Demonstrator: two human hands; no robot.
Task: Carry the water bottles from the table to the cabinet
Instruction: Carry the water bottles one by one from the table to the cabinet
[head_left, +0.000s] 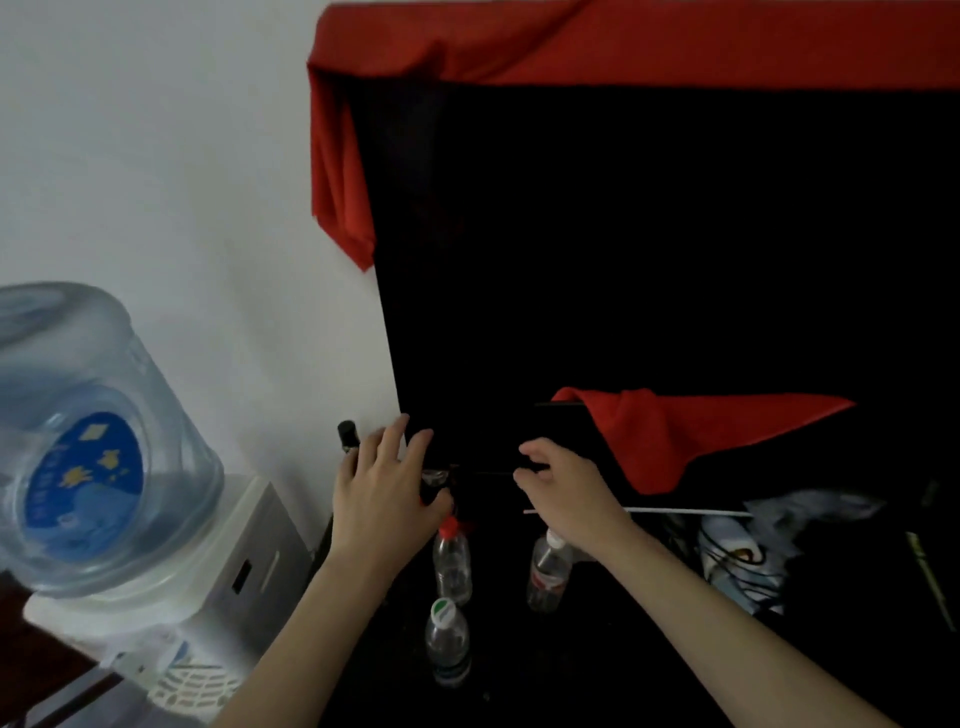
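Note:
Three clear water bottles stand on a dark surface below my hands: one with a red cap (452, 564), one with a white cap and red label (548, 574), and one with a green-and-white cap (448, 642) nearest me. My left hand (384, 493) reaches forward above the red-capped bottle, palm down, fingers spread. My right hand (563, 486) hovers above the white-capped bottle with its fingers loosely curled and nothing visible in it. A small glint of clear plastic (434, 475) shows between the hands; what it is I cannot tell. A dark-capped bottle top (347, 434) pokes up behind my left hand.
A black panel (649, 249) draped with red cloth (597, 41) rises straight ahead, with more red cloth (675, 436) lower right. A water dispenser with a large blue jug (88, 447) stands at the left by the white wall. Crumpled bags and cables (737, 551) lie right.

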